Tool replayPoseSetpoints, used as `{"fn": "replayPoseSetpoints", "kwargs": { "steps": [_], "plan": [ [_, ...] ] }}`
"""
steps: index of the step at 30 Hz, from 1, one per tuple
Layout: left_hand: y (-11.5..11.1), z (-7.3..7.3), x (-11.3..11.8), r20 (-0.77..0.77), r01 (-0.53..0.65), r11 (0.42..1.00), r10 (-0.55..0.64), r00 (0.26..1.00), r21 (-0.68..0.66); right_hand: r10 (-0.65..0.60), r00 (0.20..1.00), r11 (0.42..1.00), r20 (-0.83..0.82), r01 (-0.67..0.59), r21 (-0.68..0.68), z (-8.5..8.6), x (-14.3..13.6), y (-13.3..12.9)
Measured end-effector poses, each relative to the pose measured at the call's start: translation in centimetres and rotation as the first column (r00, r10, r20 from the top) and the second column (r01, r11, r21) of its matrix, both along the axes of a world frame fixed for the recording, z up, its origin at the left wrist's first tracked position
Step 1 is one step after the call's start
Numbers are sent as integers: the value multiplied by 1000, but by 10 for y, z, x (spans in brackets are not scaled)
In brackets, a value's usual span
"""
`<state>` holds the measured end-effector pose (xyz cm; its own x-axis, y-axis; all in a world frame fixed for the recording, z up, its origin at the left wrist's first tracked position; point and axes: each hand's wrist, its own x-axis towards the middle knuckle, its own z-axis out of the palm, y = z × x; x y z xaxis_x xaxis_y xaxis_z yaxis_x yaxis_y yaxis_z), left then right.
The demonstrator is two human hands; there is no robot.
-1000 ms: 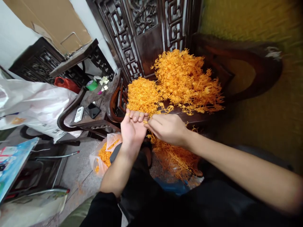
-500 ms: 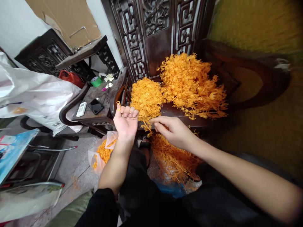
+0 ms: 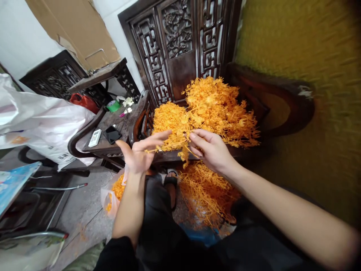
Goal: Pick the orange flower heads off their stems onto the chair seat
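– Grip?
– My left hand (image 3: 139, 156) is spread wide. Orange sprig (image 3: 184, 155) hangs just this side of the heap (image 3: 169, 117), pinched in my right hand (image 3: 213, 148).
– Handling?
– Likely light, limp, fragile. Best held by the stem (image 3: 193, 152).

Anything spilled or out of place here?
Yes, possibly spilled: a tangle of orange stems lies at floor level by the person's feet, below the flower piles on the chair. Orange specks also mark the floor outside the plastic bag; too blurred to identify.
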<state>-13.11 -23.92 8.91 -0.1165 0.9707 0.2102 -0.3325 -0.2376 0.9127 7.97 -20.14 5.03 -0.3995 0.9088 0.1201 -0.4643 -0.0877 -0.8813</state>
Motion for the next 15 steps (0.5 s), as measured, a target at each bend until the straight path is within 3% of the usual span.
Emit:
{"fn": "replayPoseSetpoints", "kwargs": {
  "steps": [4,8,12,15],
  "plan": [
    [17,-8,-7,-25,20,990,-23,999,-140,92,995,995,-43,-94,-43,6,8,-1],
    [20,-26,14,-200,132,977,-165,966,-170,204,976,976,80,-197,-91,5,5,-3],
    [14,-28,34,-322,-3,991,-41,946,-133,233,955,973,184,-227,-53,-1,1,-6],
    [14,-27,37,-335,-110,988,66,940,-112,79,945,986,318,-121,114,-2,3,-6]
  ]
}}
